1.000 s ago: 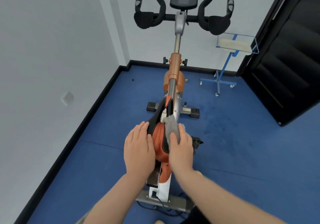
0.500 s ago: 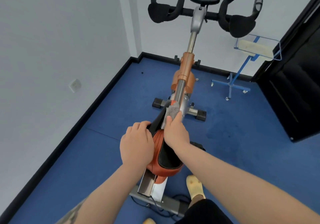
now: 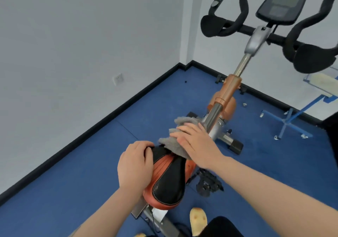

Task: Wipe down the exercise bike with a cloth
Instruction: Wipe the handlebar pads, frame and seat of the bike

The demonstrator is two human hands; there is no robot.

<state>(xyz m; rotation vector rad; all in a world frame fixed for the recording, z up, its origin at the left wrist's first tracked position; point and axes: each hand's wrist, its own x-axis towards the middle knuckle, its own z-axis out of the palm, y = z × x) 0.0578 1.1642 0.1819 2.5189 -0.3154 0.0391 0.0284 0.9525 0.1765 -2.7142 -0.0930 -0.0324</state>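
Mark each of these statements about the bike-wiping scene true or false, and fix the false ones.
1. The right hand presses a grey cloth at the nose of the saddle. True.
2. The left hand holds the handlebars. False: it grips the saddle's left side.
3. The saddle is orange and black. True.
4. The cloth lies on the floor. False: it is on the bike under the right hand.
5. The console sits between the handlebars. True.

Fuzzy grey cloth (image 3: 176, 141) — stitched leathery saddle (image 3: 170, 178) — brushed-metal post (image 3: 213, 116).
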